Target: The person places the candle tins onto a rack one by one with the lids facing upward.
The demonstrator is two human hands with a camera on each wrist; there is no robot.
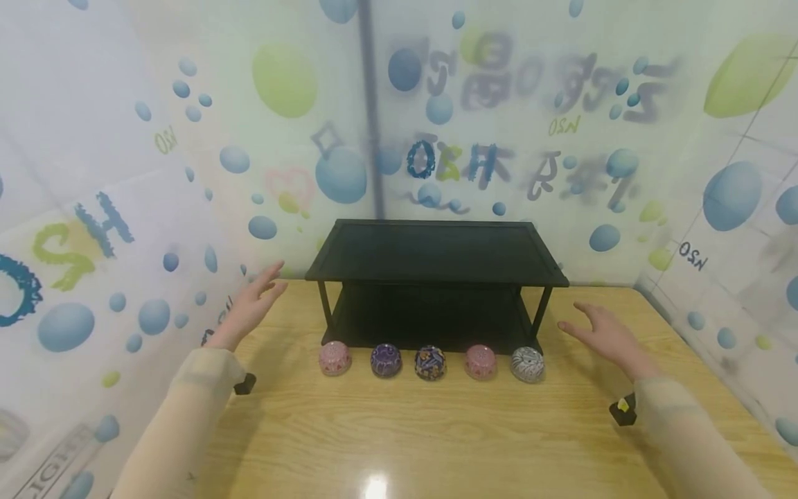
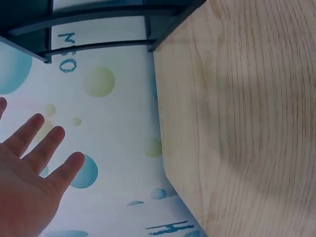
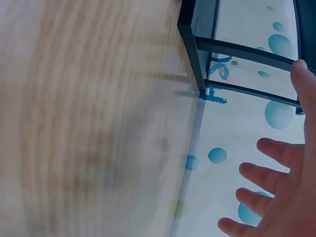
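My left hand (image 1: 244,313) is raised to the left of a black two-tier rack (image 1: 436,253), its fingers extended and holding nothing. On the other side, my right hand (image 1: 607,337) reaches out beside the rack's right end, fingers spread and also holding nothing. In front of the rack, small rounded patterned containers stand in a row on the table: a pink one (image 1: 334,359), a purple one (image 1: 386,361), a dark floral one (image 1: 430,364), a second pink one (image 1: 480,362) and a black-and-white one (image 1: 527,365). Both hands are apart from them.
The light wooden table (image 1: 374,430) reaches back to a white curtain (image 1: 287,145) printed with blue and green bubbles, which also hangs at both sides. The rack's lower shelf (image 1: 430,315) lies under its top, between the black legs.
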